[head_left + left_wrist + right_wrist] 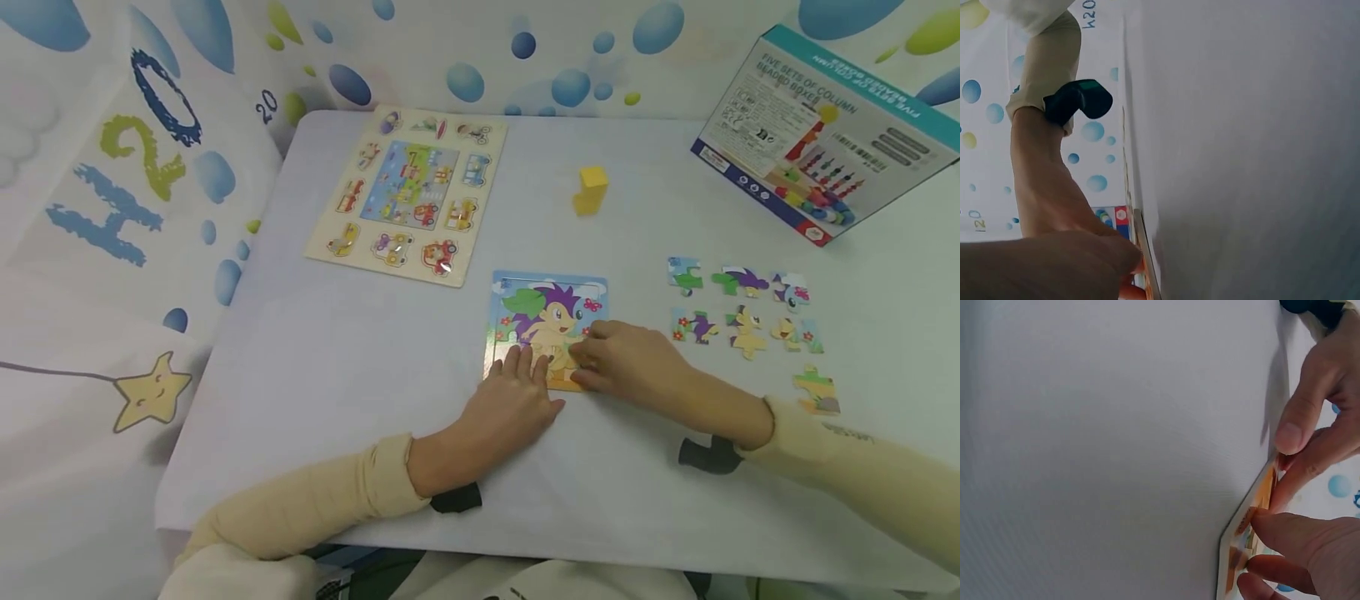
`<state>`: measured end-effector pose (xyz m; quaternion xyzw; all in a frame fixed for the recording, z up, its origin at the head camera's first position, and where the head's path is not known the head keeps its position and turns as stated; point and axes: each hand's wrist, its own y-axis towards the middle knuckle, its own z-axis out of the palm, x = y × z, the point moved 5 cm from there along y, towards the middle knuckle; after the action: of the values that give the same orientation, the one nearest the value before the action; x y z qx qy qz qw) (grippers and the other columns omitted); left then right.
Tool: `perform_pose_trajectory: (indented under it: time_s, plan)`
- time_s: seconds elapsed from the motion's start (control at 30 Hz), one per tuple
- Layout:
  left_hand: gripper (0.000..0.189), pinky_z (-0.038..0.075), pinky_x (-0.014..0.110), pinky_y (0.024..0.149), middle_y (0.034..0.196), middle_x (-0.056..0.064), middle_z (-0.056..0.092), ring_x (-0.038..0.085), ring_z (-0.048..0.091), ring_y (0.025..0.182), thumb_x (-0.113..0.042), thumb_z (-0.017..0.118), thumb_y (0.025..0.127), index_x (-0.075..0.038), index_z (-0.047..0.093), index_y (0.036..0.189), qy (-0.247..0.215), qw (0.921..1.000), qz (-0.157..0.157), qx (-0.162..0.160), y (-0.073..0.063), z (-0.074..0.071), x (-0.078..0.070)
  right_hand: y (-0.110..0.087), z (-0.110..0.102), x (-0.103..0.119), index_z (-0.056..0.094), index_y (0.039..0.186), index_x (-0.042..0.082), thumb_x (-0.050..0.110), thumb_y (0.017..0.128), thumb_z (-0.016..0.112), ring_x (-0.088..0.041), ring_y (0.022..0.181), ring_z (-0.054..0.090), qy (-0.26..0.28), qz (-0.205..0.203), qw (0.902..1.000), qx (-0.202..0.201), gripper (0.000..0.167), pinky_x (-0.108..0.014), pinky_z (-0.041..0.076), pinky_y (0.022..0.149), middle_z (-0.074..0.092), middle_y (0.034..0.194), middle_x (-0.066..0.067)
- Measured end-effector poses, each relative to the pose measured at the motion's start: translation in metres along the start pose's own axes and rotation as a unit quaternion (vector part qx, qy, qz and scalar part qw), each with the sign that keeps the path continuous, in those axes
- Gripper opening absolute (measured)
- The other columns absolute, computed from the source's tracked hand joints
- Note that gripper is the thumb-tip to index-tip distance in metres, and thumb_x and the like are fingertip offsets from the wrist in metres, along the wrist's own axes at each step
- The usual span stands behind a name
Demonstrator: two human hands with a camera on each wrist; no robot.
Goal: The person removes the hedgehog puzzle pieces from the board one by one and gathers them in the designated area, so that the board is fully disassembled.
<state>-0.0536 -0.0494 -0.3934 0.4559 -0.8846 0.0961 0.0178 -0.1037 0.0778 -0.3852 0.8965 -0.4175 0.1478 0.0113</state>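
Note:
A square hedgehog jigsaw board (531, 332) lies on the white table before the person. The left hand (517, 398) rests on its lower left part, fingers stretched out. At the board's lower right side the right hand (628, 363) bends over it, with curled fingers and thumb pinching what looks like a puzzle piece, mostly hidden by the fingers. The right wrist view has the right thumb (1285, 532) and fingers close to the board's surface. Several loose puzzle pieces, such as the hedgehog-face piece (746, 332), are spread to the right of the board.
A wooden vehicle puzzle (343, 190) lies at the back left. Two yellow blocks (591, 190) are behind the jigsaw board. A large toy box (825, 142) stands at the back right. One more loose piece (817, 390) lies near the right forearm.

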Motion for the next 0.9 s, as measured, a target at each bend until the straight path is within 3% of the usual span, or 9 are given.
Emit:
perform_pose_trajectory:
  time_s: [0.23,0.37,0.43,0.6,0.9]
  plan:
    - [0.051,0.052,0.032,0.094,0.132,0.014,0.062,0.026,0.059,0.123,-0.041,0.053,0.100,0.000,0.061,0.130,-0.014,0.9988,0.041,-0.024,-0.008,-0.003,0.015,-0.001,0.004,-0.001,0.077,0.106,0.010,0.031,0.081,0.080,-0.013,0.070,0.054,0.010,0.004,0.9998,-0.017,0.033,-0.023,0.046,0.056,0.065,0.085,-0.003]
    - [0.049,0.052,0.034,0.093,0.141,0.014,0.055,0.027,0.051,0.132,-0.035,0.057,0.099,0.000,0.058,0.133,-0.099,0.9936,0.053,-0.013,-0.016,-0.004,0.025,-0.002,0.006,-0.001,0.078,0.105,0.010,0.031,0.080,0.080,-0.011,0.067,0.050,0.007,-0.003,0.9997,-0.025,0.033,-0.021,0.043,0.054,0.063,0.082,-0.002]
    - [0.051,0.049,0.037,0.097,0.144,0.017,0.050,0.031,0.047,0.135,-0.034,0.059,0.098,0.001,0.056,0.134,-0.127,0.9899,0.063,-0.007,-0.019,-0.003,0.028,-0.003,0.006,-0.001,0.078,0.105,0.010,0.031,0.080,0.080,-0.010,0.066,0.049,0.005,-0.008,0.9996,-0.028,0.032,-0.020,0.042,0.054,0.063,0.081,-0.002]
    - [0.049,0.037,0.044,0.110,0.145,0.020,0.049,0.036,0.040,0.139,-0.033,0.059,0.098,-0.004,0.056,0.136,-0.135,0.9877,0.078,-0.006,-0.020,0.000,0.037,-0.003,0.006,-0.001,0.078,0.103,0.010,0.028,0.081,0.080,-0.010,0.066,0.049,0.002,-0.017,0.9991,-0.038,0.028,-0.020,0.043,0.053,0.062,0.079,-0.001]
    - [0.050,0.047,0.040,0.101,0.144,0.018,0.050,0.033,0.039,0.140,-0.034,0.056,0.099,-0.001,0.056,0.136,-0.166,0.9792,0.115,0.021,-0.017,0.002,0.050,-0.001,0.006,0.000,0.079,0.099,0.009,0.025,0.080,0.081,-0.012,0.070,0.054,0.010,-0.017,0.9989,-0.043,0.026,-0.022,0.049,0.058,0.066,0.082,-0.001]
